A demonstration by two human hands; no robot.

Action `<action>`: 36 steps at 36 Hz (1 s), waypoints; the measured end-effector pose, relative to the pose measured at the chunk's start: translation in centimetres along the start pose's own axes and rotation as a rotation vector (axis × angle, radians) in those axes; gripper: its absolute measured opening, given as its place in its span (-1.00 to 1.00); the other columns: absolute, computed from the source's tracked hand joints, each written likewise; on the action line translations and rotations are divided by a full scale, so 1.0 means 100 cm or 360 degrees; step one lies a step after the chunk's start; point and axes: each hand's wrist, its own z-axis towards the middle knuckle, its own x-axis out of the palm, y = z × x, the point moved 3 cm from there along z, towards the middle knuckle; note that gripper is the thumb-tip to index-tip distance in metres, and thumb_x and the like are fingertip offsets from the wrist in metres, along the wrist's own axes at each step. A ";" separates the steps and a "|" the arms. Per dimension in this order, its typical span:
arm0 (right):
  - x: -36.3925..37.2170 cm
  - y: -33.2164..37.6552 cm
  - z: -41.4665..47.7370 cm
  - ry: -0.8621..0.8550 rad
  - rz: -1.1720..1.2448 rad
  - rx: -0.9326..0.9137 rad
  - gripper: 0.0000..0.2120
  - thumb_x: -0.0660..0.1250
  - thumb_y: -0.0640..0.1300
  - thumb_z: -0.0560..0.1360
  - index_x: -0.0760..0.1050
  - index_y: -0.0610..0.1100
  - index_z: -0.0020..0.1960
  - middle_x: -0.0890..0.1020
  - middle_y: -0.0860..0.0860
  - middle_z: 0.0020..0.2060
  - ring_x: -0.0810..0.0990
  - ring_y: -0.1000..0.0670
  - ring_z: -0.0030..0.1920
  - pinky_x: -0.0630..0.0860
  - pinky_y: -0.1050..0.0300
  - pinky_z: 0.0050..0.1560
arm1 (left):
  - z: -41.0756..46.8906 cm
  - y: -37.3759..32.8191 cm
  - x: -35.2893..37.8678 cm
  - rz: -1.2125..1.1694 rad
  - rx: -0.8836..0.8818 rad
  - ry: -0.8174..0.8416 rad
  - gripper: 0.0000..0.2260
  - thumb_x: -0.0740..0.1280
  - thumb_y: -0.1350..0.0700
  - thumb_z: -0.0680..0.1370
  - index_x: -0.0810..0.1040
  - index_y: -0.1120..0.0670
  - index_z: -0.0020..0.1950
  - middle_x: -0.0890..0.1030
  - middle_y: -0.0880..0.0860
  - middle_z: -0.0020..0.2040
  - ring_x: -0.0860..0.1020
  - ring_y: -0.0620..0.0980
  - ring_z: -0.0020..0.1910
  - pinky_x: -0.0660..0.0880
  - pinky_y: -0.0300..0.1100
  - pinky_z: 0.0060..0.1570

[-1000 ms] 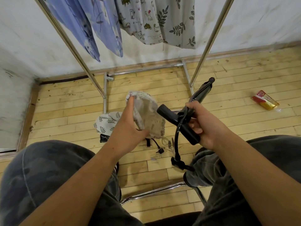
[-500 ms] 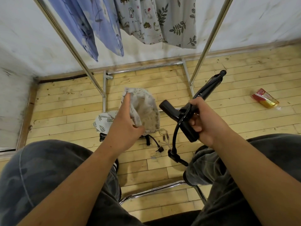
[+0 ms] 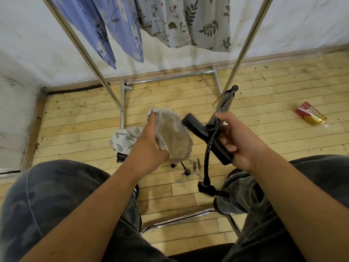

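Observation:
My left hand (image 3: 150, 146) holds a beige drawstring cloth pouch (image 3: 174, 137) by its rim, its mouth turned toward the right. My right hand (image 3: 237, 140) grips a black hand pump (image 3: 213, 133). The pump's handle end sits at the pouch's opening, and its long barrel points up and away to the right. A black hose (image 3: 207, 163) loops down from the pump to a nozzle (image 3: 209, 190) hanging above my right knee.
A steel clothes rack (image 3: 120, 103) stands in front with blue and patterned grey clothes (image 3: 188, 23) hanging. A leaf-print cloth (image 3: 122, 138) and small dark bits lie on the wooden floor below the pouch. A red and yellow packet (image 3: 309, 115) lies at the right.
The pump's handle end has come closer to the pouch's mouth. The pouch has been raised slightly and its opening turned toward the pump.

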 end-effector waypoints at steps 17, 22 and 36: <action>-0.007 -0.006 0.003 -0.0241 -0.0147 0.0068 -0.78 0.34 0.00 0.60 0.46 -0.17 0.01 0.57 -0.01 -0.36 0.30 0.13 -0.48 0.21 0.37 -0.65 | -0.001 -0.010 -0.008 -0.0104 0.0031 -0.0205 -0.01 0.44 0.26 0.52 -0.16 -0.27 0.65 0.51 -0.16 0.09 0.63 -0.01 -0.13 0.57 -0.27 -0.32; -0.005 0.003 0.001 -0.0099 0.0073 -0.0018 -0.78 0.31 0.00 0.60 0.49 -0.13 -0.11 0.48 0.01 -0.33 0.28 0.14 -0.48 0.18 0.38 -0.66 | -0.001 -0.004 -0.001 0.0047 0.0098 -0.0096 -0.02 0.45 0.23 0.52 -0.16 -0.25 0.64 0.47 -0.12 0.18 0.61 -0.06 -0.16 0.59 -0.21 -0.26; -0.002 0.003 0.002 0.0100 0.0289 -0.0041 -0.72 0.33 0.01 0.58 0.41 -0.18 0.12 0.51 -0.02 -0.30 0.34 0.14 -0.48 0.19 0.41 -0.65 | -0.003 -0.003 0.016 0.0083 0.0068 0.0261 0.09 0.54 0.22 0.45 -0.19 -0.26 0.64 0.30 -0.08 0.57 0.48 -0.07 0.40 0.58 -0.13 0.26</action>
